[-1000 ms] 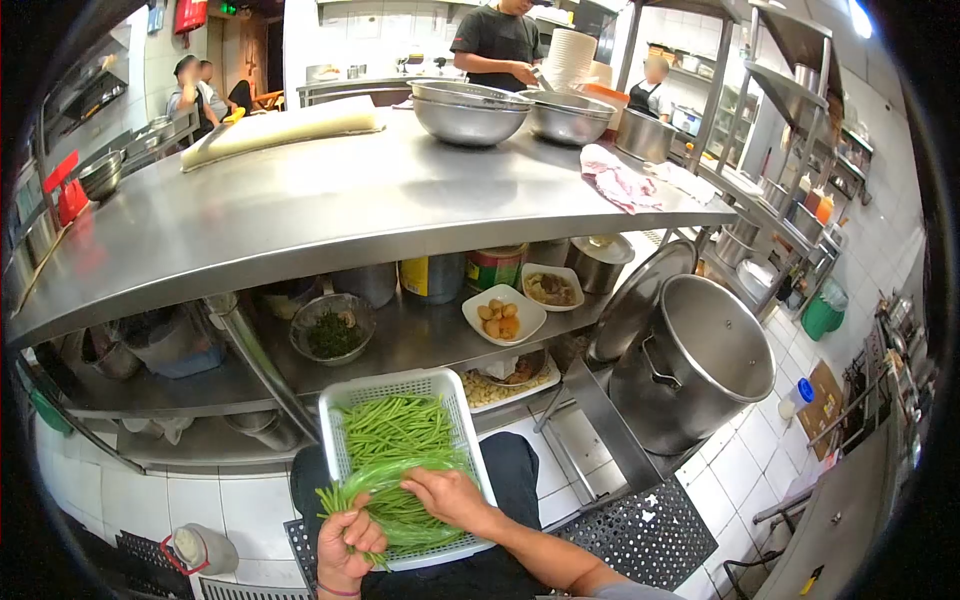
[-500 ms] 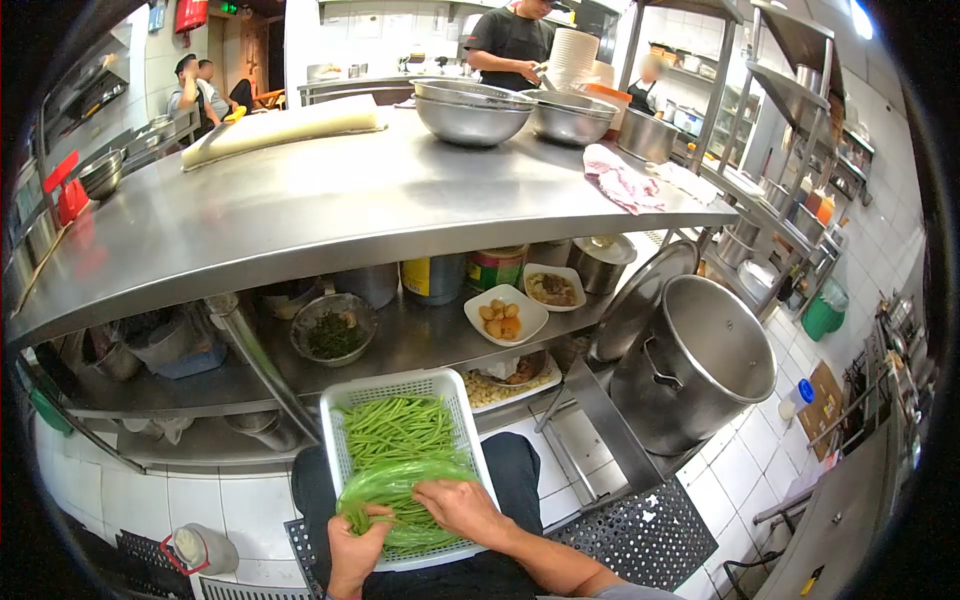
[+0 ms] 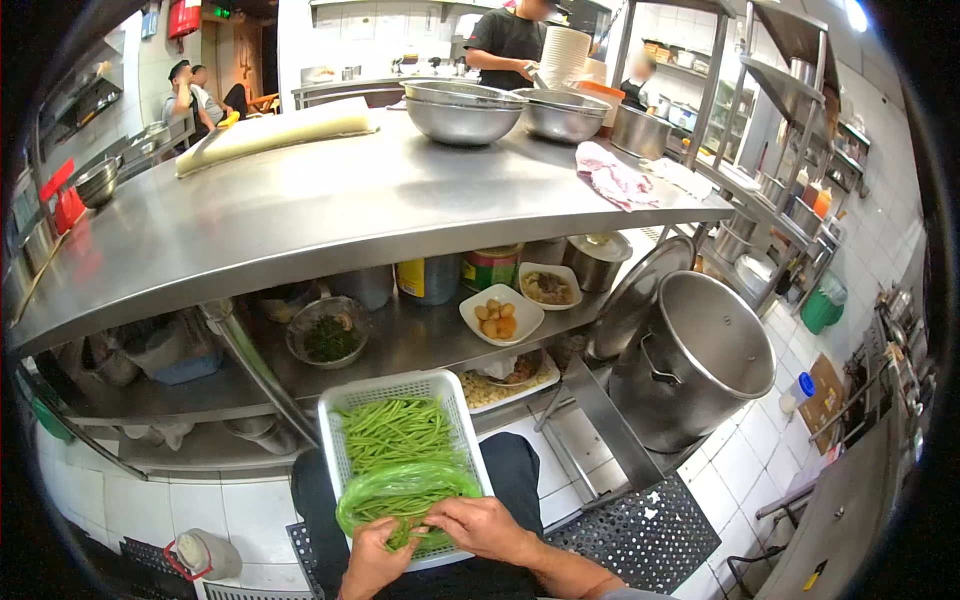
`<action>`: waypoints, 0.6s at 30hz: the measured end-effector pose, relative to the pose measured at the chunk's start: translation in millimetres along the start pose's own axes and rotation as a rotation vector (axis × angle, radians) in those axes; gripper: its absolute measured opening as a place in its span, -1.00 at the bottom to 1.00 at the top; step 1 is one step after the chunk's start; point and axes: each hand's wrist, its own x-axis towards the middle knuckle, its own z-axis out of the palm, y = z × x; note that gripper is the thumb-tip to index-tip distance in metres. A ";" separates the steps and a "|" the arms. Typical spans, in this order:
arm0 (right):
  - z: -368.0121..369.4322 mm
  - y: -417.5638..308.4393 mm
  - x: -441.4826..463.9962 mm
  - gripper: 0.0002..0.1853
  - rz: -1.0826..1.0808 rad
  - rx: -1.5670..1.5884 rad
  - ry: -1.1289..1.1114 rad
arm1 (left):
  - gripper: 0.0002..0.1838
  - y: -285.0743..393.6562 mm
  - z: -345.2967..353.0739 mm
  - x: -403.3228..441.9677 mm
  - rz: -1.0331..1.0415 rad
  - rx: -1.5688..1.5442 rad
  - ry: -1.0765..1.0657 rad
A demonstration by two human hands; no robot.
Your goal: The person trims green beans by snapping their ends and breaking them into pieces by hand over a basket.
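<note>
A white perforated basket (image 3: pixel 326 425) rests on my lap, with green beans (image 3: pixel 400 432) lying loose in its far half. In its near half is a green plastic bag (image 3: pixel 400 478), its mouth open over more beans. My left hand (image 3: pixel 374 556) is closed at the bag's near edge, fingertips pinching green beans. Close beside it, my right hand (image 3: pixel 484 526) has its thumb and fingers pressed together at the beans. The exact bean in the right fingers is too small to make out.
Ahead stands a steel table (image 3: pixel 400 215) with metal bowls (image 3: pixel 464 118) and a cloth (image 3: pixel 612 176). Its lower shelf carries a bowl of chopped greens (image 3: pixel 330 338) and a white dish (image 3: pixel 502 315). A large stockpot (image 3: pixel 690 365) stands at right. One person (image 3: pixel 503 48) works across the table.
My right hand has moved down and nearer to my left hand, out of the bag's mouth. The left hand has shifted slightly right. The bag's opening now shows more beans.
</note>
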 end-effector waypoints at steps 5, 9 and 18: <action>1.4 3.0 -9.5 -0.84 -0.041 -0.041 0.009 | -0.87 6.5 -6.2 -2.4 -0.147 -0.092 0.045; 4.1 0.5 -10.6 -0.85 0.002 -0.039 0.002 | -0.87 4.8 -10.3 -2.9 -0.124 -0.007 0.034; 14.7 16.5 -23.0 -0.85 0.145 0.344 -0.159 | -0.85 2.4 -30.4 -0.1 0.005 0.001 -0.144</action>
